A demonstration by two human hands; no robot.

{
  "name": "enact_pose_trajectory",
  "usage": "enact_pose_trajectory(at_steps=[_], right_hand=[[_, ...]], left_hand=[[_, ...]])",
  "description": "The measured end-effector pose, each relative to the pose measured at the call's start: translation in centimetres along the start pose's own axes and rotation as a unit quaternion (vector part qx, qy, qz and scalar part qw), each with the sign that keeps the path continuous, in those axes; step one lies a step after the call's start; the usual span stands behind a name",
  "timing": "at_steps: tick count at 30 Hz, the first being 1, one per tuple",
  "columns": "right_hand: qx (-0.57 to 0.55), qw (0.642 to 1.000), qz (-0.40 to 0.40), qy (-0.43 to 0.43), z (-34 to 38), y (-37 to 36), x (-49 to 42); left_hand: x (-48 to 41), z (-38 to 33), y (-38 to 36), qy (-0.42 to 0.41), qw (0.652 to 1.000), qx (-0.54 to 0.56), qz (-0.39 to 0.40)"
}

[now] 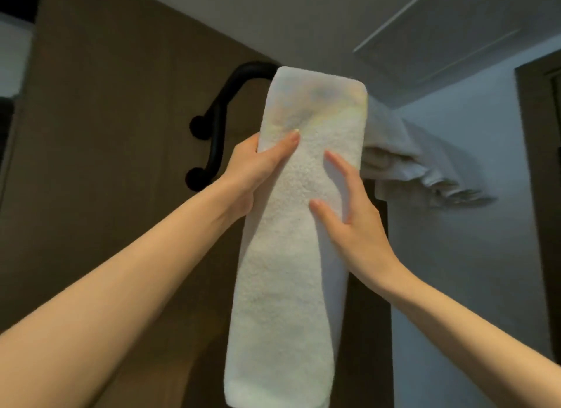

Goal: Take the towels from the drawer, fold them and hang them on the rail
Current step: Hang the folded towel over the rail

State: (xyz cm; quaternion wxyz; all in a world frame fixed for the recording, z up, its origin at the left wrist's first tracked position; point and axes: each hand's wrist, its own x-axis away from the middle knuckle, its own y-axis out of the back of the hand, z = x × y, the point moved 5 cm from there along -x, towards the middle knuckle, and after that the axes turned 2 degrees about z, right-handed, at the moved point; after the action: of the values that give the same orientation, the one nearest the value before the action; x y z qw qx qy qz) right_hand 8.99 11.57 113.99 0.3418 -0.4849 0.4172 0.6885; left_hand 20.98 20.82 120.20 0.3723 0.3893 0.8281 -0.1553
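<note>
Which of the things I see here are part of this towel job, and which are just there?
Part of the job:
folded white towel, hanging at the black rail
left hand, gripping its edge
right hand, fingers flat on it
more white towels, bunched to the right

Just there:
brown wall
ceiling panel
door frame

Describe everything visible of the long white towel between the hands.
The long white terry towel is folded into a narrow, thick strip hanging vertically, its rounded top fold apparently draped over the black curved metal rail. Faint coloured tinges show near the top. The left hand pinches its left edge; the right hand presses flat fingers on its front.
</note>
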Motion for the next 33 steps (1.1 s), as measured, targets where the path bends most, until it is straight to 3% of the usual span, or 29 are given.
enact_pose_trajectory(at_steps=[5,10,13,20,24,26,29,33], right_hand=[[0.017,0.996,-0.068,0.051,1.1,2.2,-8.7],[-0.029,0.992,-0.119,0.034,1.2,3.3,-17.4],[0.001,0.992,-0.123,0.042,0.4,3.3,-22.3],[0.118,0.978,-0.169,0.043,0.1,2.9,-28.4],[0.262,0.941,-0.208,0.053,0.0,2.4,-28.9],[0.290,0.934,-0.196,0.075,0.2,2.1,-28.8],[0.223,0.959,-0.134,0.110,1.1,0.8,-27.5],[0.289,0.950,-0.036,0.109,1.2,-2.0,-24.7]], left_hand=[[-3.2,-3.9,0.7,-0.031,0.999,-0.020,-0.036],[-3.0,-1.6,2.3,0.067,0.994,-0.055,0.061],[-3.1,-0.2,3.1,0.054,0.992,-0.092,0.071],[-5.7,-2.8,3.5,-0.040,0.997,-0.038,-0.051],[-6.8,-4.1,3.2,-0.085,0.990,-0.032,-0.111],[-7.1,-4.0,3.2,-0.105,0.984,-0.043,-0.138],[-7.4,-3.3,3.1,-0.113,0.980,-0.046,-0.155],[-7.9,-2.4,2.9,-0.126,0.975,-0.071,-0.165]])
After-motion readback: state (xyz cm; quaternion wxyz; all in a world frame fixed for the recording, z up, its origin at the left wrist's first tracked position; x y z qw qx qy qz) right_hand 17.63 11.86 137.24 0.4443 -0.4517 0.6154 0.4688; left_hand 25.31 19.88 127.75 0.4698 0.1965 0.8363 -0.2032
